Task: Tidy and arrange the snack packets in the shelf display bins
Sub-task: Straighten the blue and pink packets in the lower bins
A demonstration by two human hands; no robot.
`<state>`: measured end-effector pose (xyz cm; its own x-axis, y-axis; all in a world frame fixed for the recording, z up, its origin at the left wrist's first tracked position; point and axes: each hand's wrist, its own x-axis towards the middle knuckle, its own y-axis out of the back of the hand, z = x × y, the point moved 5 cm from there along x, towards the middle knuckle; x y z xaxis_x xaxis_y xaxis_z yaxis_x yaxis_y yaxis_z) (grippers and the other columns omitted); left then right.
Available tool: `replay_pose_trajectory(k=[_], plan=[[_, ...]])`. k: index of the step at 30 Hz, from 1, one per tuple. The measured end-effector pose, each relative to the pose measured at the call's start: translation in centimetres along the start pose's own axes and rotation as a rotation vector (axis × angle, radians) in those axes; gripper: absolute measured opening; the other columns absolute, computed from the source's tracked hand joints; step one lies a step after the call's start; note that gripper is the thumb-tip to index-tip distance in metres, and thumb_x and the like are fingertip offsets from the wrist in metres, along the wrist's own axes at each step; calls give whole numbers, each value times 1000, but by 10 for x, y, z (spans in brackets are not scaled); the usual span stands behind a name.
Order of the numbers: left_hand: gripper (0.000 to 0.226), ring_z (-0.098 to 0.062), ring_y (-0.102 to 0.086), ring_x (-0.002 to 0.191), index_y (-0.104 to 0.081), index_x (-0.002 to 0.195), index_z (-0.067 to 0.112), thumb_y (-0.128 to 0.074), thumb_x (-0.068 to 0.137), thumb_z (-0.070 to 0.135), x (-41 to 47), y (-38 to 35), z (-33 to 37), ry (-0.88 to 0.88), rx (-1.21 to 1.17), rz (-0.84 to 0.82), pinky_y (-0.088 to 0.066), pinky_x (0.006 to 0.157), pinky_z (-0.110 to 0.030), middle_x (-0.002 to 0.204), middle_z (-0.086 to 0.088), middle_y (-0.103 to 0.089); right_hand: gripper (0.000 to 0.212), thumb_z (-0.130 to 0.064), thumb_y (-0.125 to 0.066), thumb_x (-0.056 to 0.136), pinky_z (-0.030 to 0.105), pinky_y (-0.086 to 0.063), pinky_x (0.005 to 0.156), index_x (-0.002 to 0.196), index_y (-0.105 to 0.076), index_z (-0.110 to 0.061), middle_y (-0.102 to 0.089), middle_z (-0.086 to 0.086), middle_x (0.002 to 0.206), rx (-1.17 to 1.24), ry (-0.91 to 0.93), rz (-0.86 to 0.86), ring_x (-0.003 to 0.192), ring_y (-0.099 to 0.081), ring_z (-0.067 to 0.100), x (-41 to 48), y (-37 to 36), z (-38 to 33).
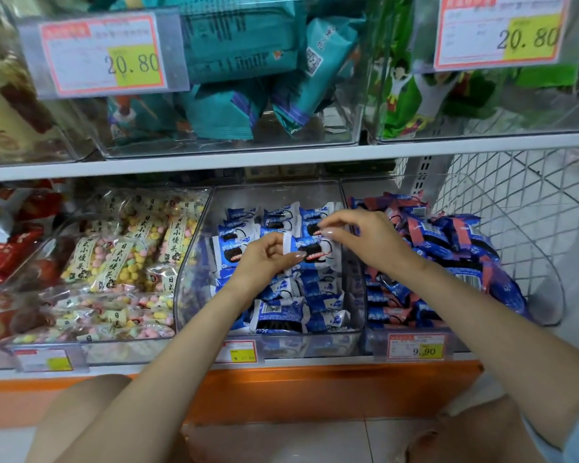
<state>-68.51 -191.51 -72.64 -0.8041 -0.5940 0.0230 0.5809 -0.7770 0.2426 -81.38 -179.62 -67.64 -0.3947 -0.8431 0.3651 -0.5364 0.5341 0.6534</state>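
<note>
L hand (268,259) and R hand (368,238) both reach into the middle clear bin (274,195) on the lower shelf, dead centre of view. L hand's fingers are curled, thumb and forefinger pinching the left end of one blue-and-white cookie pkt (311,250), held just above the pile. R hand sits at 2 o'clock from that pkt, fingers bent, thumb and forefinger tips drawn together right at its top edge. Whether they actually grip it or only touch, can't tell.

Under the held pkt lies the rest of the blue-and-white stock (318,292). It's stacked in rough rows toward 12 o'clock and looser toward 6, where one lies barcode up.

At 9 o'clock from the middle bin: a bin w/ clear bags of pastel balls (124,259), white paper labels on them. Further out at 9, red packs (4,252). At 3 o'clock: a bin heaped w/ blue-and-pink pkts (442,235), jumbled, and beyond it wire mesh (515,202).

At 6 o'clock, price tags on the shelf lip; the right one (415,347) reads 9.90. Orange base panel (315,385) below.

At 12 o'clock, the upper shelf: a bin of teal pkts (234,61), green pkts (411,95) at 1 o'clock, and a 20.80 tag (104,55) at 11.
</note>
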Motion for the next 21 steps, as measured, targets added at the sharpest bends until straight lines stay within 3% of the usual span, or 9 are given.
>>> replay_pose_trajectory(k=[3,8,12,16,21], plan=[[40,-17,-29,59,-33,67,15,-69,83,13,10,-5,-11,-4,170,46,-30,52,-23,60,0,-29,21,-14,-62,90,-2,-39,79,109,-68,-10,-66,-4,99,37,-53,120,90,-60,5,0,16,8],[32,-20,-39,62,-42,76,11,-71,81,22,21,-19,-24,-9,431,120,-33,57,-30,64,-4,-41,18,-12,-62,90,1,-42,78,106,-69,-10,-67,-2,96,45,-77,145,85,-58,-4,-5,24,17],[36,-19,-49,71,-51,104,11,-74,79,23,24,-23,-21,-62,579,180,-36,60,-27,84,-4,-51,18,-13,-61,90,6,-45,80,106,-69,-11,-66,-3,96,44,-81,131,85,-58,-1,-5,26,20],[48,-17,-49,76,-47,118,16,-72,79,32,25,-28,-19,-77,722,120,-37,64,-26,101,-3,-50,18,-16,-62,90,24,-51,84,106,-69,-15,-68,-3,98,27,-103,106,91,-63,13,-5,25,23],[60,-22,-54,99,-51,121,22,-73,72,48,24,-37,-19,-96,953,26,-47,74,-33,114,-4,-45,18,-15,-61,90,21,-50,83,107,-69,-15,-68,-2,99,16,-99,95,91,-63,13,-4,22,22]])
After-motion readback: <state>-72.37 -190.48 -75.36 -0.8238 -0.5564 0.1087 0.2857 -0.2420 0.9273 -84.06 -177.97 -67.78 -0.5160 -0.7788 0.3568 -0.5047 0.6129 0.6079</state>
